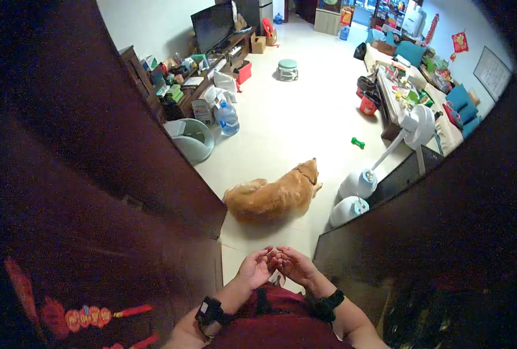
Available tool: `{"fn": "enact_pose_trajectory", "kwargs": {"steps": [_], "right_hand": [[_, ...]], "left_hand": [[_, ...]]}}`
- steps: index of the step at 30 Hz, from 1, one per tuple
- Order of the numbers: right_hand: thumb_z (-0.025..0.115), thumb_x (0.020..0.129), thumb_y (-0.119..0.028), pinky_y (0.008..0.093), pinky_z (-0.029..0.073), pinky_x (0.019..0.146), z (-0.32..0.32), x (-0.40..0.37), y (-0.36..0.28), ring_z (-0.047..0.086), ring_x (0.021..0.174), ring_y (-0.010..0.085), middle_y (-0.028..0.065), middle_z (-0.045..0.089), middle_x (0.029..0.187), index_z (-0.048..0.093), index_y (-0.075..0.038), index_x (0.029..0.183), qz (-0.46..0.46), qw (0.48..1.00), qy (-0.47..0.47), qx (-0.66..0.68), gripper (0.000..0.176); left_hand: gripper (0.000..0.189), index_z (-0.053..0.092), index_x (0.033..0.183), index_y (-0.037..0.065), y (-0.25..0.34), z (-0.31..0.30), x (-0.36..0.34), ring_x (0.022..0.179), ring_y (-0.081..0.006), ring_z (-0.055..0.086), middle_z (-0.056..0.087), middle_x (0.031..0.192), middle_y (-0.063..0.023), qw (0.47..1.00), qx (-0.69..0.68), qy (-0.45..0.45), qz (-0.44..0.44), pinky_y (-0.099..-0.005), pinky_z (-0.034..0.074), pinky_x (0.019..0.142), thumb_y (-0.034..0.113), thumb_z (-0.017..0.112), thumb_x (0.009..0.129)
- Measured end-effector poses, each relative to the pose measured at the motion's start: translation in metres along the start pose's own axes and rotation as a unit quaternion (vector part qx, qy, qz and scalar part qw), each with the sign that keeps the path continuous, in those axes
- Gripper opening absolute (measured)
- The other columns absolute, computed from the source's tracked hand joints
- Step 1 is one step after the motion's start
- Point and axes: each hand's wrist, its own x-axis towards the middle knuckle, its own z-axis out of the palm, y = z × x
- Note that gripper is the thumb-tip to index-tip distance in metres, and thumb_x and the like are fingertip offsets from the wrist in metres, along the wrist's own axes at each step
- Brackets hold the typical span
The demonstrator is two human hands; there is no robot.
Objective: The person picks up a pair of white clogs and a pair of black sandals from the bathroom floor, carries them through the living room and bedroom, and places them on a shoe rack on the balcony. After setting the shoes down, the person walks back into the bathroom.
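My left hand (pixel 258 268) and my right hand (pixel 296 267) are raised in front of my dark red shirt (pixel 281 320), palms turned up. Their fingertips meet or nearly meet, and the fingers are loosely curved, with nothing visible in either palm. A dark band with a device (pixel 210 310) is strapped round my left wrist, and another dark band (pixel 330 301) circles the right one. Beyond my hands a golden-brown dog (pixel 273 200) lies on the pale floor, its head pointing to the right.
Dark door panels (pixel 124 203) flank me. Ahead are a green bone-shaped toy (pixel 358 143), a water jug (pixel 228 119), a grey-green bin (pixel 197 142), a round stool (pixel 288 68) and a white fan (pixel 416 125). White cylinders (pixel 351 210) stand right of the dog.
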Motion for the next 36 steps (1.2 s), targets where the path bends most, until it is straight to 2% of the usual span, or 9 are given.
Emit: {"fn": "enact_pose_trajectory", "kwargs": {"steps": [2, 9, 16, 19, 23, 25, 28, 31, 36], "right_hand": [[0.049, 0.086, -0.016, 0.0284, 0.046, 0.077, 0.012, 0.019, -0.026, 0.057, 0.083, 0.0164, 0.0061, 0.059, 0.091, 0.050, -0.004, 0.104, -0.012, 0.998, -0.055, 0.033, 0.021], [0.051, 0.085, -0.014, 0.0243, 0.045, 0.076, 0.023, 0.090, -0.103, 0.052, 0.081, 0.0135, 0.0056, 0.054, 0.093, 0.047, 0.002, 0.109, -0.093, 0.994, 0.009, 0.062, 0.029], [0.051, 0.085, -0.013, 0.0231, 0.047, 0.075, 0.020, 0.156, -0.181, 0.055, 0.079, 0.0122, 0.0037, 0.056, 0.090, 0.049, -0.001, 0.107, -0.120, 0.990, 0.039, 0.059, 0.025], [0.050, 0.087, -0.022, 0.0228, 0.048, 0.067, 0.010, 0.182, -0.215, 0.057, 0.078, 0.0092, 0.0018, 0.059, 0.090, 0.051, -0.006, 0.108, -0.137, 0.988, 0.054, 0.046, 0.026], [0.051, 0.086, -0.020, 0.0226, 0.048, 0.068, 0.006, 0.215, -0.274, 0.057, 0.078, 0.0102, 0.0027, 0.059, 0.090, 0.051, -0.005, 0.107, -0.107, 0.991, 0.064, 0.037, 0.025], [0.050, 0.086, -0.016, 0.0231, 0.047, 0.073, 0.021, 0.221, -0.311, 0.055, 0.079, 0.0114, 0.0035, 0.057, 0.089, 0.050, -0.002, 0.106, -0.085, 0.995, 0.025, 0.047, 0.025], [0.050, 0.086, -0.016, 0.0233, 0.047, 0.073, 0.015, 0.238, -0.356, 0.054, 0.079, 0.0116, 0.0046, 0.056, 0.090, 0.049, -0.001, 0.106, -0.077, 0.995, 0.039, 0.040, 0.025], [0.052, 0.086, -0.022, 0.0230, 0.048, 0.067, 0.011, 0.254, -0.391, 0.057, 0.077, 0.0108, 0.0032, 0.059, 0.090, 0.049, -0.007, 0.108, -0.073, 0.997, 0.016, 0.023, 0.027], [0.050, 0.086, -0.020, 0.0232, 0.048, 0.067, 0.020, 0.263, -0.432, 0.057, 0.077, 0.0110, 0.0035, 0.058, 0.089, 0.048, -0.006, 0.108, -0.076, 0.996, 0.034, 0.043, 0.026]], "left_hand": [[0.021, 0.048, 0.102, 0.003, 0.019, 0.020, 0.028, 0.081, -0.0221, 0.058, 0.058, 0.092, -0.0116, 1.000, 0.021, -0.004, -0.003, -0.0318, 0.047, 0.077, 0.011, 0.046, 0.082], [0.022, 0.052, 0.100, 0.000, 0.089, 0.067, 0.133, 0.083, -0.0225, 0.058, 0.060, 0.088, -0.0109, 0.993, 0.060, -0.048, -0.089, -0.0324, 0.046, 0.079, 0.012, 0.044, 0.084], [0.019, 0.053, 0.096, -0.001, 0.138, 0.118, 0.224, 0.082, -0.0215, 0.058, 0.059, 0.088, -0.0123, 0.988, 0.119, -0.039, -0.090, -0.0333, 0.048, 0.078, 0.011, 0.045, 0.083], [0.019, 0.054, 0.096, -0.001, 0.160, 0.149, 0.253, 0.080, -0.0211, 0.057, 0.059, 0.087, -0.0117, 0.989, 0.117, 0.017, -0.094, -0.0325, 0.048, 0.077, 0.010, 0.045, 0.083], [0.021, 0.054, 0.097, 0.000, 0.177, 0.171, 0.309, 0.080, -0.0207, 0.058, 0.060, 0.089, -0.0114, 0.988, 0.123, 0.033, -0.090, -0.0317, 0.047, 0.077, 0.012, 0.043, 0.084], [0.021, 0.054, 0.097, 0.000, 0.181, 0.188, 0.330, 0.081, -0.0203, 0.058, 0.060, 0.089, -0.0111, 0.991, 0.113, 0.010, -0.073, -0.0309, 0.047, 0.077, 0.012, 0.043, 0.084], [0.021, 0.053, 0.098, -0.001, 0.188, 0.223, 0.356, 0.081, -0.0200, 0.058, 0.060, 0.088, -0.0111, 0.994, 0.098, -0.025, -0.049, -0.0299, 0.047, 0.078, 0.011, 0.042, 0.085], [0.021, 0.052, 0.099, -0.001, 0.193, 0.252, 0.374, 0.081, -0.0202, 0.059, 0.061, 0.087, -0.0114, 0.997, 0.071, -0.023, -0.038, -0.0301, 0.047, 0.078, 0.011, 0.041, 0.084], [0.018, 0.052, 0.096, 0.000, 0.201, 0.280, 0.410, 0.080, -0.0204, 0.058, 0.060, 0.088, -0.0110, 0.996, 0.066, -0.006, -0.059, -0.0318, 0.046, 0.080, 0.010, 0.044, 0.083]]}}
